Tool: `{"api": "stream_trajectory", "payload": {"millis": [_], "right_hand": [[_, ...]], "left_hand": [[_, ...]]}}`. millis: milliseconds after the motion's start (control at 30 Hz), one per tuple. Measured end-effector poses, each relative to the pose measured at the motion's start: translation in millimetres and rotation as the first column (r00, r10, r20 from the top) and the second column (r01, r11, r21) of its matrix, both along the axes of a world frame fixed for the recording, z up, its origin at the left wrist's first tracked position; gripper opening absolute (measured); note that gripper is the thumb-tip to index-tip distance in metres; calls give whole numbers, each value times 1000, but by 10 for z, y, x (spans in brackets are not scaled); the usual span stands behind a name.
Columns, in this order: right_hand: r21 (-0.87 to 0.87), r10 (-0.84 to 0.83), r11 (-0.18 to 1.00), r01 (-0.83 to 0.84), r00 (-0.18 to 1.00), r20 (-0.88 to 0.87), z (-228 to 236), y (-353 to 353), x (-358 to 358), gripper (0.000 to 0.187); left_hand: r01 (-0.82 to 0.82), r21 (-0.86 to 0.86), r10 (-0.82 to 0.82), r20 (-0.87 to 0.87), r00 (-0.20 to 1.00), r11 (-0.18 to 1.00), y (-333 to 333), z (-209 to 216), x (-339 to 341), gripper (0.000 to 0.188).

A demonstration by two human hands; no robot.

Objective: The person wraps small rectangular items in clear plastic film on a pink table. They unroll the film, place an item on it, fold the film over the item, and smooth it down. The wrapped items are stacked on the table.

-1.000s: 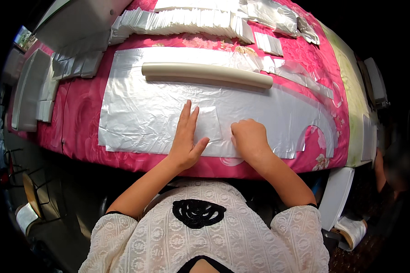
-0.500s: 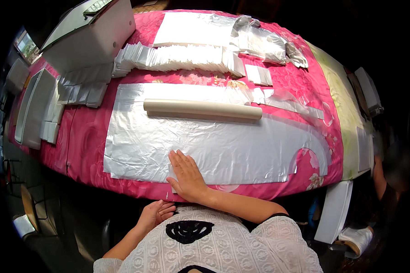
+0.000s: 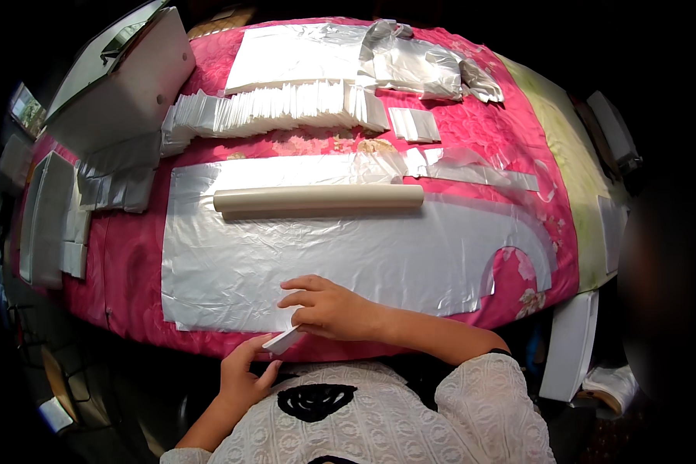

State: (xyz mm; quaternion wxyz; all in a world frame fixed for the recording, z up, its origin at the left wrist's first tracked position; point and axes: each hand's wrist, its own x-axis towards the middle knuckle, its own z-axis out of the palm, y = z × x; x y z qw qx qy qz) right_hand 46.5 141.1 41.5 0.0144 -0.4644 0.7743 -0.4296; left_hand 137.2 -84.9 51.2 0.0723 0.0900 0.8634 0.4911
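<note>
Near the table's front edge, a small folded white plastic bag (image 3: 284,340) is tilted between my hands. My left hand (image 3: 243,379) has its fingertips at the near left end of it. My right hand (image 3: 335,311) grips the other end, with its upper fingers stretched out over the sheet. Beneath and beyond lies a flat silvery-white plastic bag (image 3: 325,255), wrinkled, with a rounded cut-out at its right end. Across its far part rests a long cream tube (image 3: 317,201).
A long row of folded white packets (image 3: 271,110) stands behind the tube, a few more packets (image 3: 414,124) to its right. Further plastic bags (image 3: 301,54) lie at the back. White boxes (image 3: 135,85) stand at the left. Plastic strips (image 3: 479,174) lie at the right on the pink cloth (image 3: 131,271).
My right hand, flat on the sheet before, has lifted and now grips the folded bag. My left hand has come up from below the table edge to it. The view has shifted slightly.
</note>
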Motion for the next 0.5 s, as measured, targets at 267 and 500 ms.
{"api": "stream_trajectory", "payload": {"millis": [267, 500], "right_hand": [[-170, -832, 276, 946, 324, 451, -84, 1959, -1839, 22], [191, -942, -139, 972, -71, -327, -374, 2332, -2152, 30]], "left_hand": [[72, -186, -93, -107, 990, 980, -75, -21, -119, 46], [85, -153, -95, -59, 994, 985, 46, 9, -148, 44]]}}
